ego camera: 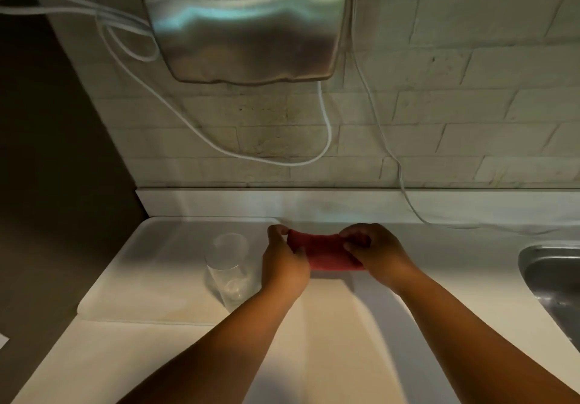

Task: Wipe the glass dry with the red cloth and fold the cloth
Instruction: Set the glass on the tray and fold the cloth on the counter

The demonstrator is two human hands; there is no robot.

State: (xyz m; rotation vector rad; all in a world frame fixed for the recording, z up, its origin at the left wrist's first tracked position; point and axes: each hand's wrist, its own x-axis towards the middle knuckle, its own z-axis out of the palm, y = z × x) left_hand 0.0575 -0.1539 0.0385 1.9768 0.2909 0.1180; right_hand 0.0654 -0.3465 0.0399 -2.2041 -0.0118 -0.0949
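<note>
Now both hands, left hand (284, 262) & right hand (376, 251), pinch red cloth (326, 251) ends; glass (230, 270) just left.

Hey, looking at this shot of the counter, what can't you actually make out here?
- Head view: whether the glass is dry; droplets are too small and the light too dim.
- How many folds the red cloth has; the left hand and right hand cover its ends.
- The sink is cut off by the right edge.
</note>
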